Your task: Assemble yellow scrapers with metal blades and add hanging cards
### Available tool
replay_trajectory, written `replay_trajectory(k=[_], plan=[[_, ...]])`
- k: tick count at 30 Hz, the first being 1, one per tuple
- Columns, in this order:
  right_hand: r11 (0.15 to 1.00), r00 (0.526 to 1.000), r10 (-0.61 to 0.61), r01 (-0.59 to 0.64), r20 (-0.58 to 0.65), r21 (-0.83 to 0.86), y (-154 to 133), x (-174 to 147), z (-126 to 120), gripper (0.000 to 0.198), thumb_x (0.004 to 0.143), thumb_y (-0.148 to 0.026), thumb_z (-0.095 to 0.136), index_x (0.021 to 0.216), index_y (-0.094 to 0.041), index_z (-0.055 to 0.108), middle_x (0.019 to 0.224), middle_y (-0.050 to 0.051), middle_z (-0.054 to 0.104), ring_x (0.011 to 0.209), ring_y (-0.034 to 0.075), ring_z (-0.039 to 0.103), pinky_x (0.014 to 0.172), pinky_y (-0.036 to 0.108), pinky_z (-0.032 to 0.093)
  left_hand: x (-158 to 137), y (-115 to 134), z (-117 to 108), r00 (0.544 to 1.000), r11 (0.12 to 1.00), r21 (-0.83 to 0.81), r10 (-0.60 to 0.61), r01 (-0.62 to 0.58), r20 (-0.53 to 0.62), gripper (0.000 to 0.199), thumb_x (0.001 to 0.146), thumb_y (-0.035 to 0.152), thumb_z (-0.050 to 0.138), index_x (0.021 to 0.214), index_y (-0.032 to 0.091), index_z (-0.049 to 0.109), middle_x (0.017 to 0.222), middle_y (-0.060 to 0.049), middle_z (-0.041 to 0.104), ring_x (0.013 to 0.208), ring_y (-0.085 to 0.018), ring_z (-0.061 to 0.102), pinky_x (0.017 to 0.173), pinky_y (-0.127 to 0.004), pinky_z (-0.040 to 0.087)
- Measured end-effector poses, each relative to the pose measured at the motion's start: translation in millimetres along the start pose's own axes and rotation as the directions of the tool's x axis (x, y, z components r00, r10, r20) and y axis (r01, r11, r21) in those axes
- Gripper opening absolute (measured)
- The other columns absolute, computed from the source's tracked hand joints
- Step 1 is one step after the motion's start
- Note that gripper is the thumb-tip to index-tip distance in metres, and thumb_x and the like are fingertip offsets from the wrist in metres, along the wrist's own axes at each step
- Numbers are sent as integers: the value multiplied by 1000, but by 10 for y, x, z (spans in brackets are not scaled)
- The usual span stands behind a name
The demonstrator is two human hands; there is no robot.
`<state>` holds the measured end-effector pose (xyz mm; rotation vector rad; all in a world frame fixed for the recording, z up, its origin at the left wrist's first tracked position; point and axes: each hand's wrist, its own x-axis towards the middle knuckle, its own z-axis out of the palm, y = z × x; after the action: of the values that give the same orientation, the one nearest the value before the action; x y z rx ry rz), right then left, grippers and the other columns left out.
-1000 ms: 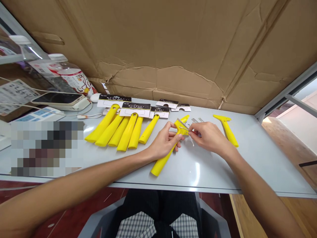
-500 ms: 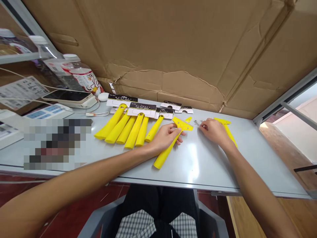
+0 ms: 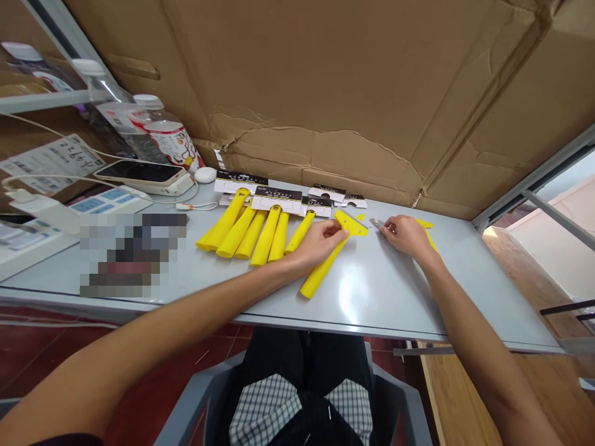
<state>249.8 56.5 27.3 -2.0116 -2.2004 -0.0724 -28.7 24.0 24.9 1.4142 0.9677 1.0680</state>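
The left hand (image 3: 320, 243) is closed around a yellow scraper (image 3: 323, 272), the thumb lying near the base of its head. The scraper slants across the front of this hand: its broad head, bearing two small screws, points away from the person and to the right, between the two hands, while its handle runs back toward the near edge of the table. The right hand (image 3: 406, 234) stands to the right of the scraper head and apart from it, thumb and fingers drawn together at small metal pieces (image 3: 375, 223); whether these are gripped or only touched cannot be told. A second yellow scraper (image 3: 425, 224) lies just beyond the right hand and is partly hidden by it. Another yellow piece (image 3: 361, 217) shows behind the held head.

To the left of the left hand, yellow handles (image 3: 260, 244) lie side by side, with black-and-white printed cards (image 3: 277, 203) at their far ends. Two further cards (image 3: 326, 191) rest near the rear edge. The table (image 3: 483, 279) is pale and glossy, reflecting a bright patch of light.

At its left end are a phone (image 3: 139, 170), a white cable (image 3: 162, 199), a white rounded object (image 3: 205, 175) and labelled bottles (image 3: 170, 139); a pixelated patch hides the surface nearby. Creased brown cardboard (image 3: 325, 74) forms the backdrop, flanked by metal framing (image 3: 534, 179). Below are a grey chair (image 3: 190, 396) and a red floor (image 3: 218, 344).
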Motion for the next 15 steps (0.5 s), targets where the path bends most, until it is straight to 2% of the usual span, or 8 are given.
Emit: replay_trajectory(k=[3, 5, 7, 10, 13, 15], plan=[[998, 999, 20, -18, -34, 54, -75, 153, -116, 33, 101, -44, 59, 96, -19, 80, 107, 15, 80, 97, 28, 69, 77, 35, 43, 25, -16, 11, 1000, 1000, -16, -21, 21, -3, 11, 89, 25, 72, 85, 16, 76, 98, -10, 80, 92, -22, 71, 87, -35, 55], [978, 1000, 15, -18, 14, 208, -168, 344, -187, 30, 99, -41, 62, 94, -18, 81, 102, 14, 81, 97, 27, 69, 84, 36, 45, 40, -44, 20, 999, 998, -45, -38, 37, -4, 10, 89, 24, 72, 86, 15, 76, 98, -10, 80, 91, -22, 70, 88, -34, 54], [961, 997, -8, -11, 70, 275, -288, 585, -214, 31, 99, -42, 63, 92, -17, 81, 93, 11, 80, 91, 24, 69, 85, 34, 47, 49, -68, 26, 999, 996, -89, -30, 28, -20, 9, 88, 23, 72, 88, 15, 76, 98, -8, 79, 91, -20, 69, 86, -32, 52], [931, 985, 28, -88, 170, 354, -484, 960, -151, 36, 100, -47, 65, 87, -16, 79, 68, 8, 72, 69, 20, 64, 72, 32, 50, 54, -65, 20, 996, 990, -139, -16, 3, -93, 10, 88, 24, 70, 82, 16, 72, 83, -3, 73, 79, -17, 64, 74, -28, 49], [893, 970, 104, -188, 219, 409, -662, 1254, -35, 41, 97, -55, 71, 85, -16, 76, 65, 9, 69, 61, 19, 59, 61, 32, 50, 57, -15, 3, 982, 978, -203, -76, 39, -176, 18, 89, 27, 68, 74, 19, 63, 67, 1, 62, 63, -14, 56, 61, -27, 43], [871, 960, 151, -242, 236, 428, -757, 1386, 28, 47, 92, -63, 76, 82, -17, 74, 61, 9, 66, 59, 19, 57, 58, 33, 50, 66, 22, -11, 970, 964, -259, -116, 58, -215, 18, 89, 29, 68, 75, 19, 61, 65, 1, 59, 59, -14, 54, 57, -27, 42]])
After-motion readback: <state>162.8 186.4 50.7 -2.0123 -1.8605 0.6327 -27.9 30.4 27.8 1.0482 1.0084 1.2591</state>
